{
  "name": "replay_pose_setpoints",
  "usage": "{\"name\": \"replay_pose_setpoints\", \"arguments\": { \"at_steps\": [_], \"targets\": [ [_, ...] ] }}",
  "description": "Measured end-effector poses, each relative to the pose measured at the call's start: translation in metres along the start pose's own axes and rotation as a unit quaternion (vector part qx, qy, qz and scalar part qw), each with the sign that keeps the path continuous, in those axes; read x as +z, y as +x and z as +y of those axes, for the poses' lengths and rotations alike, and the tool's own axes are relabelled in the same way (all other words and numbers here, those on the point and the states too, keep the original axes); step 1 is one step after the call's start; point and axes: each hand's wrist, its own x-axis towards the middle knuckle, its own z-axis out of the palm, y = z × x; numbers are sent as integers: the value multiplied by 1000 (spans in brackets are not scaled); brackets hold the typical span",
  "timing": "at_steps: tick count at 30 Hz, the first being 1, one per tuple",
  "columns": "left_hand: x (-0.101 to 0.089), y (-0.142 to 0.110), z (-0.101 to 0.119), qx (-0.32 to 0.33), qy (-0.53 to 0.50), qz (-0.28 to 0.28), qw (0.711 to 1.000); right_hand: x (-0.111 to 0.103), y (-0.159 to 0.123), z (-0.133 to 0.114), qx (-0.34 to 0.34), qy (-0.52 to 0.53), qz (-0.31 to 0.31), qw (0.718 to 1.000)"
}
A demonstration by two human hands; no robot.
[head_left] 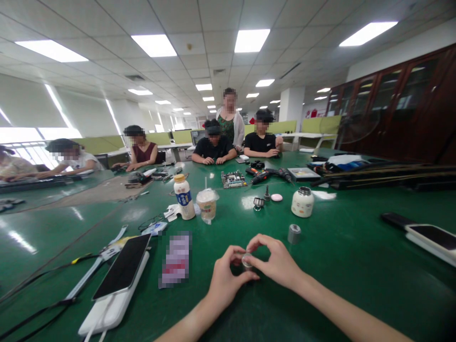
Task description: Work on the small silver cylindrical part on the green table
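Observation:
My left hand (pixel 224 275) and my right hand (pixel 276 261) meet over the green table (pixel 338 266), both pinched around a small round metal part (pixel 246 260) held between the fingertips. A short grey metal cylinder (pixel 294 233) stands just beyond my right hand. Farther back sit a white jar with an open metal rim (pixel 302 202), a small pink-white disc (pixel 276 197) and a small metal ring piece (pixel 258 203).
A black phone on a white power bank (pixel 119 280) lies at the left with cables. A drink bottle (pixel 184 196) and a lidded cup (pixel 207 204) stand ahead. Phones (pixel 427 235) lie at the right. A circuit board (pixel 233 179) and a power drill (pixel 270 175) sit farther back. Several people sit around the far side.

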Motion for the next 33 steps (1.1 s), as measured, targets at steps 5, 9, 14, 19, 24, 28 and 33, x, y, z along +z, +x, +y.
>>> {"name": "replay_pose_setpoints", "arguments": {
  "at_steps": [5,9,14,19,24,28,33],
  "targets": [
    [0,1,-1,0,3,-4,1000,-4,0,-3,-31,-9,-48,998],
    [0,1,-3,-2,4,-5,1000,-2,1,-2,-22,-2,-43,999],
    [1,0,-5,2,0,-3,1000,-1,3,0,-3,29,11,1000],
    [1,1,-4,5,5,2,1000,-7,11,25,27,51,81,995],
    [1,1,-2,-1,10,3,1000,-7,8,67,63,17,54,996],
    [1,-1,-2,1,14,4,1000,-2,2,79,68,13,51,996],
    [1,0,-2,2,16,4,1000,-2,4,79,72,34,51,996]
  ]
}}
